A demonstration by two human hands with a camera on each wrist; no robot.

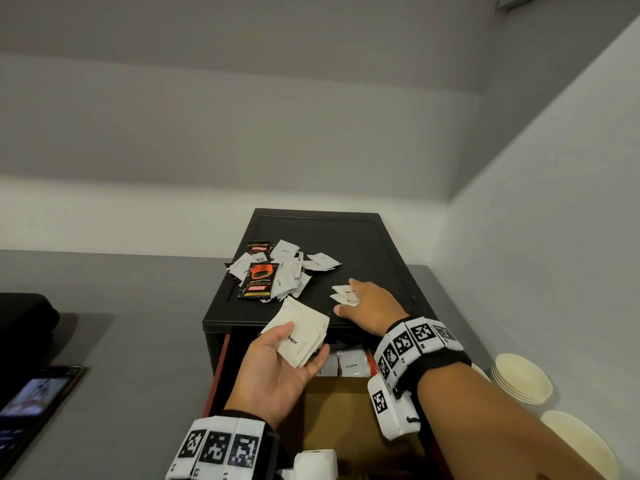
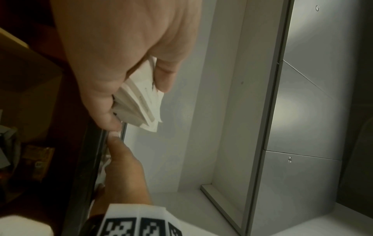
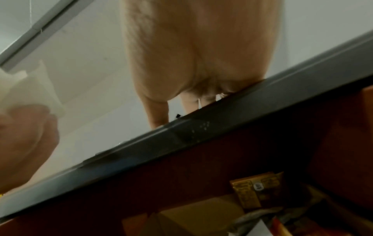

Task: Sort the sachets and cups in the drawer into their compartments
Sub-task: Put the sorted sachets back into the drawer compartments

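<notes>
Pinching flat paper sachets [image 1: 302, 337], left hand [image 1: 277, 372].

The camera on my head looks forward and down over the black box-shaped cabinet [image 1: 322, 268] on the grey worktop [image 1: 138, 306], taking in both my hands from above. The one on my left wrist sits very close under my left palm [image 2: 125, 47], facing up along the fingers toward the pale wall. The right-wrist one looks up from below the cabinet's front top edge [image 3: 201, 137]. All three share that edge.
</notes>
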